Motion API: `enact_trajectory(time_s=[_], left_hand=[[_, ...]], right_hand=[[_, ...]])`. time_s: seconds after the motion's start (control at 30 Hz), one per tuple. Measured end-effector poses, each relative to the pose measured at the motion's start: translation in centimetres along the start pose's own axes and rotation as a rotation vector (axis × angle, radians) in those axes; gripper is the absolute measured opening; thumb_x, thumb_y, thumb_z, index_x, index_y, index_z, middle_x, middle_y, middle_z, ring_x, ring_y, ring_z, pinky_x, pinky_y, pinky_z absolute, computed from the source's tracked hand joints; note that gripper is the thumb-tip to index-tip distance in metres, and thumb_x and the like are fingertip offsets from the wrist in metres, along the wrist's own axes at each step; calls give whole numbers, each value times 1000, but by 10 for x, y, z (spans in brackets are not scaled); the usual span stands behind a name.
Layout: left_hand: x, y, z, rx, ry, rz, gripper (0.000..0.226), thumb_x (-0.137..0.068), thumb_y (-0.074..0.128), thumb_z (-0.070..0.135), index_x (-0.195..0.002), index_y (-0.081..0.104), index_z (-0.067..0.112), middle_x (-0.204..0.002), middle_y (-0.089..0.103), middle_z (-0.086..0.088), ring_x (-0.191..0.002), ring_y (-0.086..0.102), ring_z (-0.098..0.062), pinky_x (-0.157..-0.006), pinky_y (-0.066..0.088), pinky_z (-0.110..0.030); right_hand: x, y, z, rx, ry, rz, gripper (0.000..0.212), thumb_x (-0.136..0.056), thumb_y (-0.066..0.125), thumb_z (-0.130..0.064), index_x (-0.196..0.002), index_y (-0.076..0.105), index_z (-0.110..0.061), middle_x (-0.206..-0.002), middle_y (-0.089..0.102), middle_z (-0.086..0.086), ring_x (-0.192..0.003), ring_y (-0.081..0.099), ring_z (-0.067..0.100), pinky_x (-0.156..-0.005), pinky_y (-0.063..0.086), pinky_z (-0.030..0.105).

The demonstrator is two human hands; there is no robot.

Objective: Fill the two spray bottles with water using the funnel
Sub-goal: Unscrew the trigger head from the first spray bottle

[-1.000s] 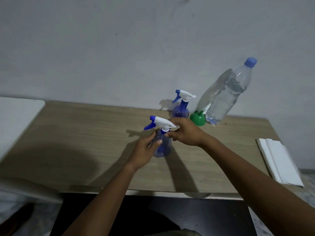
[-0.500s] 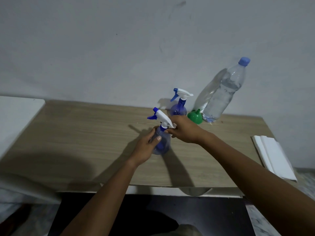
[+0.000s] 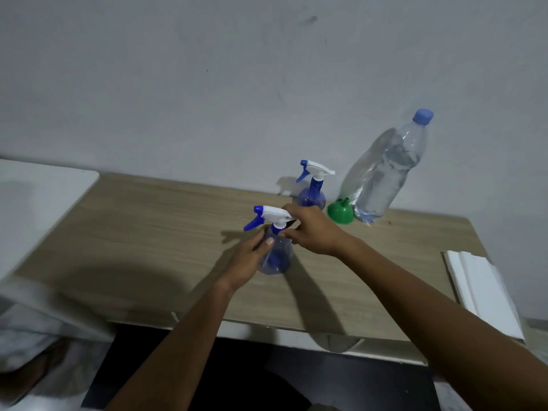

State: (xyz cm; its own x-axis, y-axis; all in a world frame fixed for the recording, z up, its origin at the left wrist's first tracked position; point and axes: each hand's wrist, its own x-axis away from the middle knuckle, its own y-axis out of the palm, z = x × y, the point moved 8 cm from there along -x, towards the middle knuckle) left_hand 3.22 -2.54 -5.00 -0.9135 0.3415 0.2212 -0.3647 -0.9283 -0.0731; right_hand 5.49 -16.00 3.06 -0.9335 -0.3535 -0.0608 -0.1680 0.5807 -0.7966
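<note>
head view, water bottle (image 3: 385, 179) part-full, capped — near spray bottle (image 3: 275, 253) looks empty

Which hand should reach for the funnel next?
Right, probably. The right hand only pinches the spray head and is closer to the funnel at the back right. The left hand grips the near bottle, holding it upright.

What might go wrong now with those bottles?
The near spray bottle looks empty; if the grip of the left hand slackens while the right hand works its sprayer top, it may tip. That hand is close to the far spray bottle and green funnel; a bump might topple them.
</note>
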Motion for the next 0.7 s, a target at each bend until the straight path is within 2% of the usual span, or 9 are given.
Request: enact_trajectory(time_s=[0.1, 0.17, 0.23, 0.3, 0.37, 0.43, 0.53, 0.63, 0.7], left_hand=[[5, 3, 2, 24, -44, 37, 38, -104, 49, 33, -142, 50, 37, -122, 63, 22, -105, 59, 11, -94, 51, -27], [7, 6, 3, 32, -70, 58, 32, -104, 49, 31, -135, 53, 38, -114, 65, 23, -97, 62, 13, -86, 52, -25], [8, 7, 2, 44, -110, 83, 26, -104, 49, 30, -128, 55, 40, -112, 66, 20, -99, 64, 5, -80, 52, -25], [8, 8, 0, 41, -137, 91, 25, -104, 49, 32, -125, 57, 42, -118, 67, 14, -106, 63, -3, -88, 54, -33], [9, 9, 1, 37, -137, 90, 26, -105, 48, 31, -122, 57, 47, -113, 67, 23, -102, 64, 4, -92, 54, -36], [13, 13, 7, 32, -132, 82, 26, -106, 45, 28, -117, 55, 50, -105, 67, 28, -94, 65, 11, -85, 54, -27], [17, 16, 10, 13, -139, 84, 27, -106, 45, 32, -116, 53, 55, -106, 65, 27, -94, 62, 10, -78, 51, -22], [17, 17, 14, -4, -114, 85, 28, -107, 42, 26, -127, 46, 44, -111, 59, 28, -86, 59, 22, -66, 48, -7], [18, 18, 17, -27, -106, 65, 31, -107, 41, 23, -133, 41, 41, -115, 56, 25, -85, 56, 24, -65, 46, -3]], right_hand=[[0, -2, 2, -16, -25, -69, 18, -89, 71, -14, -106, 65, -17, -94, 67, -8, -84, 68, 17, -76, 53, 32], [0, -4, -4, -43, -49, -55, 23, -87, 76, -25, -106, 66, -15, -94, 70, -6, -85, 68, 14, -76, 55, 31], [-3, -5, -4, -46, -49, 8, 30, -84, 79, -36, -99, 66, -14, -87, 70, -4, -80, 67, 15, -72, 54, 34], [-6, -3, -2, -12, -39, 45, 31, -83, 80, -39, -94, 64, -14, -83, 69, -2, -76, 64, 18, -69, 51, 38], [-8, -3, 1, -30, -57, 33, 28, -84, 80, -36, -94, 66, -13, -84, 70, -1, -78, 65, 17, -71, 53, 38], [-6, -2, 3, -57, -79, -14, 23, -88, 77, -30, -102, 69, -13, -92, 72, -1, -81, 67, 13, -74, 55, 34], [-1, -2, 6, -53, -71, -73, 21, -94, 70, -23, -112, 70, -13, -97, 74, 1, -80, 67, 14, -77, 53, 32], [3, -4, 5, -52, -67, -68, 19, -93, 70, -24, -109, 72, -15, -92, 73, -3, -77, 65, 12, -71, 48, 20], [4, -5, 2, -69, -58, -21, 18, -88, 76, -27, -102, 71, -16, -85, 71, -7, -74, 63, 8, -64, 43, 12]])
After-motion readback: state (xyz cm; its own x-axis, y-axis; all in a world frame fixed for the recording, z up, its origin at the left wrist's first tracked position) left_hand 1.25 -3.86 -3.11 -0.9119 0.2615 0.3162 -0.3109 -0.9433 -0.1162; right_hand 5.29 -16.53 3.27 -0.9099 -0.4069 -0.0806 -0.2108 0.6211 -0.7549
